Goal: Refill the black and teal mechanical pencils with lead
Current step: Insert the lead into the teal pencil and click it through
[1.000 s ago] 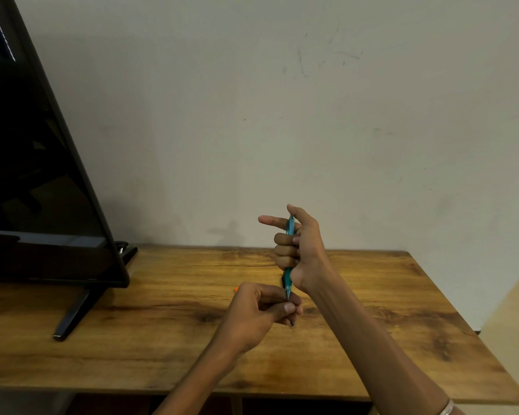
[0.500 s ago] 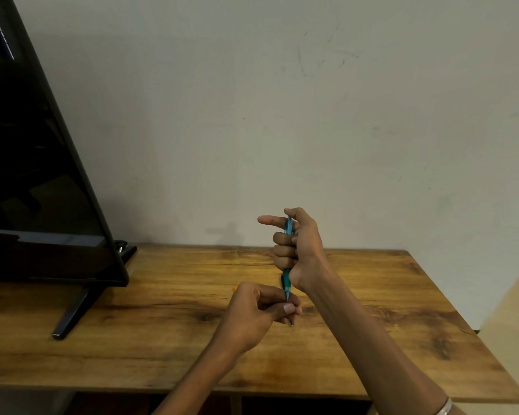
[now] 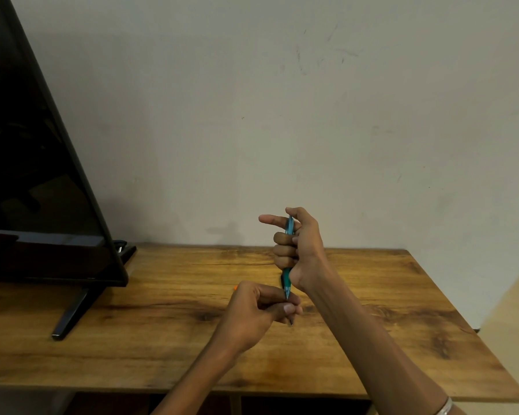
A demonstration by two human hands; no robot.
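Note:
My right hand point(image 3: 300, 247) grips the teal mechanical pencil point(image 3: 287, 284) in a fist. The pencil stands upright with its tip down, and my thumb rests over its top end. Just below, my left hand point(image 3: 252, 316) pinches thumb and forefinger together at the pencil's tip. A thin dark point point(image 3: 291, 322) sticks out under the left fingers, and a dark sliver shows beside the teal barrel. It may be the black pencil; I cannot tell whether it is held or lying on the table. No lead is visible.
Both hands hover over a wooden table point(image 3: 372, 339) against a plain wall. A black TV on a stand point(image 3: 42, 205) fills the left side. A small orange bit point(image 3: 235, 287) peeks out behind my left hand. The table's right edge is near my right forearm.

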